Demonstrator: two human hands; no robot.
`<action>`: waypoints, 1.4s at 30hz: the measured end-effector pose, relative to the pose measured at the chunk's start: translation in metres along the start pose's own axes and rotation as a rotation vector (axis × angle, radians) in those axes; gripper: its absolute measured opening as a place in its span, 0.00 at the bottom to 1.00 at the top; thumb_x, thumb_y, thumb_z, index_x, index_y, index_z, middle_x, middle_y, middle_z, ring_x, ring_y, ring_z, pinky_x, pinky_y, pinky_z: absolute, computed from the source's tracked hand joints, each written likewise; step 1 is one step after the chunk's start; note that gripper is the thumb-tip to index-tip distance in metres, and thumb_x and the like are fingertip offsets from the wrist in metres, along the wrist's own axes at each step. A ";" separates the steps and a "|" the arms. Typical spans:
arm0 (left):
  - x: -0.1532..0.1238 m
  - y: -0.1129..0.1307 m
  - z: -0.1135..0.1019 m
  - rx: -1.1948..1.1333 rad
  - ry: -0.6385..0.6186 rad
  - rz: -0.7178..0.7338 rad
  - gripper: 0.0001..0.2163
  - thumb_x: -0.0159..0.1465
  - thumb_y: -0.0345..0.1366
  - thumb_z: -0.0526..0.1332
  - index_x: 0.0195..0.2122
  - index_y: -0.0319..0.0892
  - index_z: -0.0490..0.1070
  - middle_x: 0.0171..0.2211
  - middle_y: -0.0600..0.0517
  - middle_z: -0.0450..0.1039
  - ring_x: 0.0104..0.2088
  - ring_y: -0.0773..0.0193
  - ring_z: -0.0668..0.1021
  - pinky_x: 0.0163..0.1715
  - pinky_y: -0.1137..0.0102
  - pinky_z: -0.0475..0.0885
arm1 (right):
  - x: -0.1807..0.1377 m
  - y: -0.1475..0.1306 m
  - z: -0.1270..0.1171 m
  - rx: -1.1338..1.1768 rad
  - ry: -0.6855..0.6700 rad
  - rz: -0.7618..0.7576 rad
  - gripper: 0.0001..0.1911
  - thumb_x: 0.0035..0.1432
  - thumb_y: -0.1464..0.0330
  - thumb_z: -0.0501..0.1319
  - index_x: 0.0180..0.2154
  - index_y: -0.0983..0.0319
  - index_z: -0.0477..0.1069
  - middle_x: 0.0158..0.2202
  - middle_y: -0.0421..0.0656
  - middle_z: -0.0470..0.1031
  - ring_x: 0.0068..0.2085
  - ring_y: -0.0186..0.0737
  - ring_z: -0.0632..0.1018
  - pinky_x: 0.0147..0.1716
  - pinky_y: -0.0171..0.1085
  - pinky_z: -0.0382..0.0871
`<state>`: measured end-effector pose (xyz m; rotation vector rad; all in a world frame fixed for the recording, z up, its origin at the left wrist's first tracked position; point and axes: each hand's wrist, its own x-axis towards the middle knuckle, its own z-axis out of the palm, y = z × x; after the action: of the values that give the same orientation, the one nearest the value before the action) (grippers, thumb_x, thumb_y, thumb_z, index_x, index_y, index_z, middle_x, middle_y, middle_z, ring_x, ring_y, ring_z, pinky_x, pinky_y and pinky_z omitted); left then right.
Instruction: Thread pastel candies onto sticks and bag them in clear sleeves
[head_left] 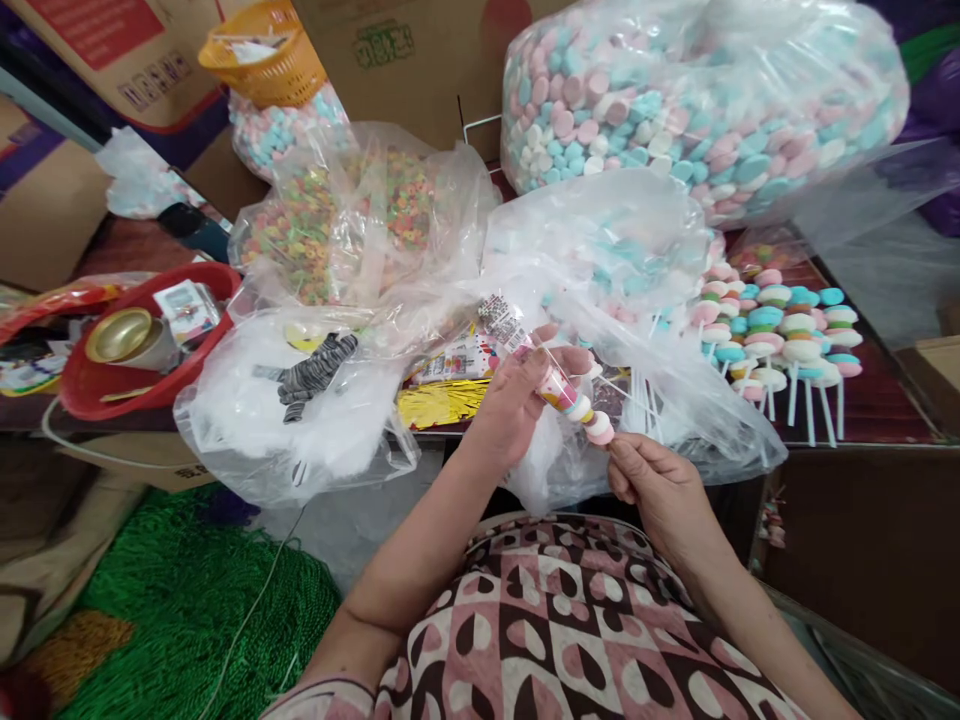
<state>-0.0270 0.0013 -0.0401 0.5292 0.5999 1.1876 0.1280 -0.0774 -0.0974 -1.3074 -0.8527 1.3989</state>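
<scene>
While the left hand (pixel 516 402) closes round the sleeve (pixel 556 385) at frame centre, the right hand (pixel 652 482) pinches the lower end of the candy stick (pixel 597 427). Best fed straight, I judge, with the sleeve mouth held wide so the discs don't snag.

Left of the bag of coloured rings (pixel 337 225) sits a red basin (pixel 97 385), behind it an orange basket (pixel 262 50), and to its right a big sack of pastel discs (pixel 697 100).
</scene>
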 end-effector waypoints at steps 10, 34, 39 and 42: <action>-0.002 -0.016 0.008 -0.007 0.014 0.020 0.10 0.65 0.44 0.60 0.38 0.42 0.73 0.31 0.51 0.78 0.37 0.61 0.81 0.47 0.63 0.72 | -0.004 -0.003 0.003 -0.060 0.080 -0.030 0.15 0.57 0.55 0.66 0.35 0.60 0.76 0.16 0.33 0.59 0.19 0.29 0.59 0.18 0.32 0.50; -0.005 -0.005 0.007 0.009 -0.011 0.032 0.16 0.64 0.44 0.62 0.50 0.45 0.71 0.41 0.47 0.80 0.45 0.56 0.81 0.48 0.62 0.72 | -0.013 -0.008 -0.006 -0.262 0.068 -0.250 0.15 0.62 0.59 0.62 0.48 0.58 0.75 0.22 0.36 0.66 0.24 0.33 0.66 0.20 0.33 0.57; -0.004 0.001 0.007 -0.044 -0.045 0.057 0.12 0.67 0.43 0.58 0.44 0.42 0.73 0.37 0.48 0.80 0.42 0.60 0.82 0.48 0.64 0.72 | -0.014 -0.013 -0.001 -0.250 0.011 -0.150 0.16 0.62 0.56 0.60 0.41 0.60 0.76 0.18 0.35 0.63 0.20 0.31 0.62 0.19 0.33 0.55; -0.005 -0.003 0.007 -0.061 -0.088 0.011 0.13 0.66 0.46 0.59 0.43 0.43 0.74 0.36 0.49 0.80 0.41 0.59 0.82 0.50 0.61 0.72 | -0.015 -0.014 0.001 -0.140 -0.080 0.003 0.18 0.61 0.52 0.60 0.36 0.62 0.74 0.15 0.34 0.62 0.17 0.29 0.59 0.17 0.32 0.49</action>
<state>-0.0220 -0.0050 -0.0362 0.5313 0.4845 1.1832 0.1284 -0.0883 -0.0802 -1.3647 -1.0186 1.4228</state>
